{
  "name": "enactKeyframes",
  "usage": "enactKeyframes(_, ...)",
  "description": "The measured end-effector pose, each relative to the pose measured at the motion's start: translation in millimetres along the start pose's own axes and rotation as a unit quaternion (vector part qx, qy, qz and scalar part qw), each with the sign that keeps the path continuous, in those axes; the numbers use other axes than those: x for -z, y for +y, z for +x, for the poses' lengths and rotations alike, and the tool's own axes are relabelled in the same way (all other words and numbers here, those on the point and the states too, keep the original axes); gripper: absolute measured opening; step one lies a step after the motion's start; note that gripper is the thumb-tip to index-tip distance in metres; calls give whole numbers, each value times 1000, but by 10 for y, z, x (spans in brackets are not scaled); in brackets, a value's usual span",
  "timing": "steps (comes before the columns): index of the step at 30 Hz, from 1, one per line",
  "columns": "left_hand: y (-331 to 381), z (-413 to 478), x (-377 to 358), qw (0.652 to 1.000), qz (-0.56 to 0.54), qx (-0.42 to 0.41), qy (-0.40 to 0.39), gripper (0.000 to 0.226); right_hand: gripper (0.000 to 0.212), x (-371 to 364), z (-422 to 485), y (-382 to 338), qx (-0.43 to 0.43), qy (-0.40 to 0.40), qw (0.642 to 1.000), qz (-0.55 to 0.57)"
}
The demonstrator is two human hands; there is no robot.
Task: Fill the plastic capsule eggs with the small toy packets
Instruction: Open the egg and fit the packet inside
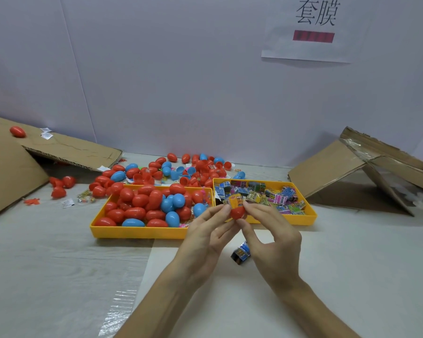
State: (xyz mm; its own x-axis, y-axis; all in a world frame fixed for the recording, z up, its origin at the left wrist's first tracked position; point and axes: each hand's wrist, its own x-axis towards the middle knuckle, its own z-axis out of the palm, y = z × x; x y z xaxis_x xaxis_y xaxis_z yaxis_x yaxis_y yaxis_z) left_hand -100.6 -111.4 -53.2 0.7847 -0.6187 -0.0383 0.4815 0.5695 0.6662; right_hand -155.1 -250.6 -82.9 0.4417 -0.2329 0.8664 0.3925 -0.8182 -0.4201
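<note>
1. Both hands meet above the table [59,240]: my left hand [205,230] pinches a red capsule half [238,212] between thumb and fingertips, while my right hand [271,240] closes forefinger and thumb on the yellow toy packet [236,200] standing in the shell's mouth.
2. That packet juts well above the rim, so by my reading this egg is mid-fill: the packet is not yet seated and no second half is on it.
3. Just below my right hand, a blue-and-black packet [241,253] lies loose on the table, outside either tray.
4. Beyond my left hand, the left yellow tray [137,231] holds closed red and blue eggs [142,212], heaped; whether they are filled cannot be told from outside.
5. Beside it and touching, the right yellow tray [303,218] holds many small printed packets [274,196], a sign that much filling remains.
6. Behind both trays, a loose scatter of eggs and open halves [176,169] spreads toward the wall.
7. Flattened cardboard [10,167] leans at far left with one red egg [17,131] on it; more cardboard [327,172] leans at far right.
8. On the wall, a paper sign [313,30] hangs overhead.
</note>
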Motion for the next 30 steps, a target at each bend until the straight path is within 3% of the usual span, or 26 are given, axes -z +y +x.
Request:
enactKeyframes(8,-17,7,10,1000,-3,23,2,56,29,31,7,-8,18,11,1000,-17)
enactKeyframes(18,-24,7,44,998,21,34,-39,29,34,31,28,-18,-19,-12,999,22)
enactKeyframes(30,-39,6,39,996,61,40,-41,24,27,57,33,-11,13,-4,1000,-11)
